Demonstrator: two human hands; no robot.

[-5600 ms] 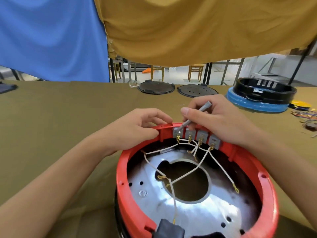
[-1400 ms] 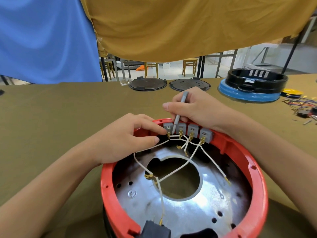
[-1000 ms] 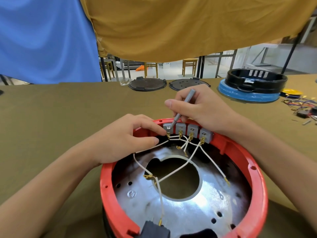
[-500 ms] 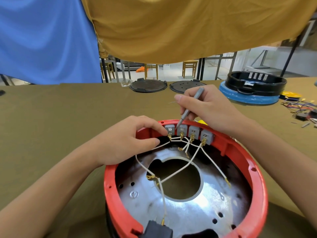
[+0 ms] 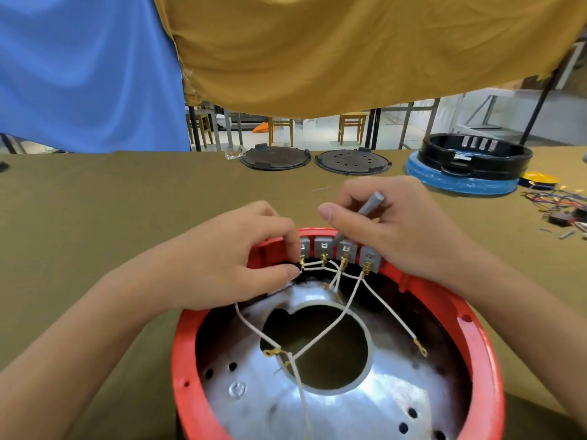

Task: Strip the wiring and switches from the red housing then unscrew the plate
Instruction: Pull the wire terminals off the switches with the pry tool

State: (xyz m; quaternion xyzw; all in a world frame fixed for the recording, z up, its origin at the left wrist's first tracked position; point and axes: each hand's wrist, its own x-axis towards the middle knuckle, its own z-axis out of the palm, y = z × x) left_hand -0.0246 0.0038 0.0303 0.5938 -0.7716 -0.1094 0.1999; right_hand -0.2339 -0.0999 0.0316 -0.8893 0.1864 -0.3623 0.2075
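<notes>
The round red housing [image 5: 482, 350] stands open side up in front of me, with a shiny metal plate [image 5: 349, 408] and its centre hole inside. Several grey switches [image 5: 346, 250] sit in a row on the far rim, joined by white wires [image 5: 317, 341] with brass terminals. My left hand [image 5: 228, 265] grips the rim at the leftmost switch, fingertips on top, thumb inside. My right hand [image 5: 390, 230] holds a thin grey tool [image 5: 365, 211] like a pen, its tip down between the second and third switches.
Two dark round lids [image 5: 276, 158] lie at the table's far edge. A black ring on a blue base [image 5: 470, 173] stands far right, with a yellow disc and loose coloured wires and small parts [image 5: 559, 204] beside it. Blue and mustard cloths hang behind.
The tool tip has shifted right along the switch row, from the first switch to between the second and third. My left hand has stayed on the rim at the leftmost switch.
</notes>
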